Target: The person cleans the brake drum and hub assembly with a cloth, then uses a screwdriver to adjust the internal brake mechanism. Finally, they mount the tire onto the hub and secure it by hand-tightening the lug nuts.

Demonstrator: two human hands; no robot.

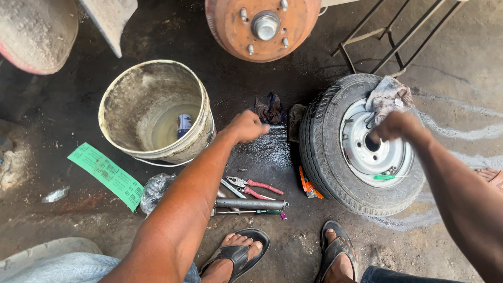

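Observation:
My left hand is closed in a fist above the wet dark floor, between the bucket and the tire; nothing shows in it. My right hand hovers over the silver rim of a small tire lying flat, and it grips a dirty grey rag that drapes over the rim's far side. A green valve tool and small nuts rest inside the rim.
A dirty white bucket holds murky water and a small can. Pliers, a metal tube and a screwdriver lie near my sandalled feet. A rusty wheel hub, a metal stand, a green paper and a dark cloth surround them.

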